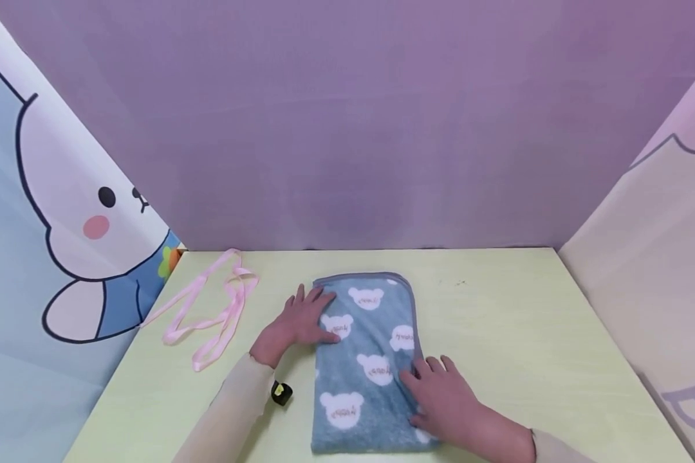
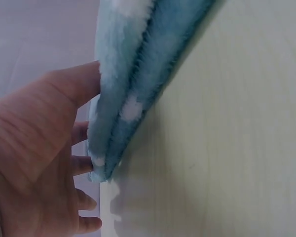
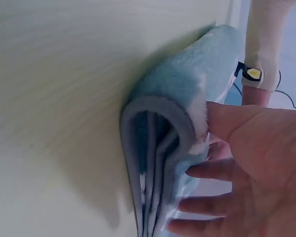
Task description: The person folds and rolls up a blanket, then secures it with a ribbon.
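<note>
Head camera view: a pink ribbon (image 1: 237, 301) lay looped on the table (image 1: 509, 334); the left hand (image 1: 301, 319), fingers spread, rested on the left edge of a folded blue blanket (image 1: 347, 370) at center; the right hand (image 1: 448, 403), fingers extended, touched its right edge.

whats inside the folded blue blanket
Grey-edged layers of the blue blanket itself show inside its rounded fold in the right wrist view. Farther in, the layers cover the interior, so whether anything else lies there cannot be seen.
</note>
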Demonstrator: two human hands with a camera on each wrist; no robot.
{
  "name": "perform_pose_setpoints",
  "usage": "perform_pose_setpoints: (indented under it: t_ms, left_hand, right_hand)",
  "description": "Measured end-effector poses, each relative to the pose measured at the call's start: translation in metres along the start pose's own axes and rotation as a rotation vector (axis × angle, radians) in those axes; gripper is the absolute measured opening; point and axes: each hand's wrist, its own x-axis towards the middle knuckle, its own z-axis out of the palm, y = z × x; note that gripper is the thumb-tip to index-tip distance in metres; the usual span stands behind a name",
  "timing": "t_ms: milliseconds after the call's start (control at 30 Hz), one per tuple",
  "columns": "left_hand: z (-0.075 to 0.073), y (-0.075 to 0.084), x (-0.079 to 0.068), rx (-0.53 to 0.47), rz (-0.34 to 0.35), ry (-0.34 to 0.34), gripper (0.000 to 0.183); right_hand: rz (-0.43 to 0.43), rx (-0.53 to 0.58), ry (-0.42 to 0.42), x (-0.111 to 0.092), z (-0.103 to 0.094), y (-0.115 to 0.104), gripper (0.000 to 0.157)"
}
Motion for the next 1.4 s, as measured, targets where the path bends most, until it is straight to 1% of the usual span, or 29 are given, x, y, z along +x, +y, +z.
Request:
perform_pose_setpoints:
  t_ms: [100, 167, 267, 333, 400, 433, 500, 567, 633, 700, 733, 800, 867, 967, 1033, 1100, 1200, 1267, 1333, 1400]
  left_hand:
    - [0.0, -0.001, 0.002, -0.004, 0.0, -0.008, 0.103]
    - [0.0, -0.001, 0.003, -0.004, 0.0, -0.014, 0.104]
    - [-0.001, 0.0, 0.004, -0.02, 0.005, -0.001, 0.104]
    - [-0.002, 0.001, 0.004, -0.032, 0.004, 0.003, 0.104]
    - [-0.002, 0.002, 0.004, -0.052, 0.004, 0.003, 0.103]
    - [-0.002, 0.003, 0.005, -0.059, 0.004, 0.003, 0.103]
    - [-0.001, 0.003, 0.006, -0.078, 0.008, 0.015, 0.097]
    - [-0.002, 0.003, 0.008, -0.101, 0.004, 0.077, 0.084]
    - [-0.004, 0.003, 0.012, -0.121, -0.023, 0.174, 0.066]
    - [-0.007, 0.002, 0.018, -0.133, -0.066, 0.278, 0.049]
    - [-0.008, 0.002, 0.021, -0.141, -0.088, 0.322, 0.043]
    - [-0.012, 0.001, 0.027, -0.146, -0.134, 0.363, 0.038]
    - [-0.014, 0.0, 0.033, -0.142, -0.164, 0.372, 0.036]
    - [-0.017, -0.004, 0.042, -0.15, -0.189, 0.357, 0.025]
    - [-0.017, -0.007, 0.046, -0.155, -0.202, 0.342, 0.015]
    - [-0.018, -0.009, 0.049, -0.165, -0.211, 0.319, 0.008]
    - [-0.017, -0.012, 0.051, -0.173, -0.227, 0.297, 0.006]
    - [-0.016, -0.013, 0.052, -0.171, -0.234, 0.296, 0.006]
    - [-0.014, -0.013, 0.054, -0.154, -0.238, 0.303, 0.006]
    - [-0.01, -0.013, 0.058, -0.127, -0.236, 0.311, 0.005]
  right_hand:
    - [-0.07, -0.029, 0.007, -0.001, 0.0, 0.001, 0.069]
    - [-0.084, -0.024, -0.025, -0.001, 0.0, 0.002, 0.071]
    - [-0.061, 0.015, -0.098, -0.002, -0.002, 0.006, 0.076]
    - [-0.04, 0.049, -0.142, 0.0, -0.005, 0.011, 0.077]
    - [-0.025, 0.118, -0.151, 0.006, -0.009, 0.018, 0.073]
    - [-0.018, 0.154, -0.149, 0.01, -0.011, 0.022, 0.067]
    - [0.022, 0.229, -0.11, 0.022, -0.017, 0.032, 0.053]
    - [0.1, 0.308, -0.049, 0.04, -0.022, 0.043, 0.038]
    - [0.214, 0.338, 0.008, 0.063, -0.024, 0.056, 0.03]
    - [0.33, 0.335, 0.051, 0.086, -0.023, 0.071, 0.034]
    - [0.374, 0.328, 0.062, 0.097, -0.021, 0.079, 0.035]
    - [0.432, 0.298, 0.066, 0.117, -0.014, 0.093, 0.042]
    - [0.453, 0.289, 0.068, 0.132, -0.006, 0.105, 0.044]
    - [0.46, 0.306, 0.082, 0.145, 0.003, 0.117, 0.031]
    - [0.455, 0.327, 0.091, 0.148, 0.001, 0.121, 0.022]
    - [0.448, 0.361, 0.1, 0.149, -0.007, 0.125, 0.016]
    - [0.436, 0.426, 0.128, 0.153, -0.017, 0.13, 0.014]
    - [0.433, 0.467, 0.147, 0.16, -0.016, 0.135, 0.014]
    - [0.435, 0.478, 0.138, 0.166, -0.007, 0.14, 0.015]
    - [0.448, 0.483, 0.107, 0.167, 0.005, 0.143, 0.018]
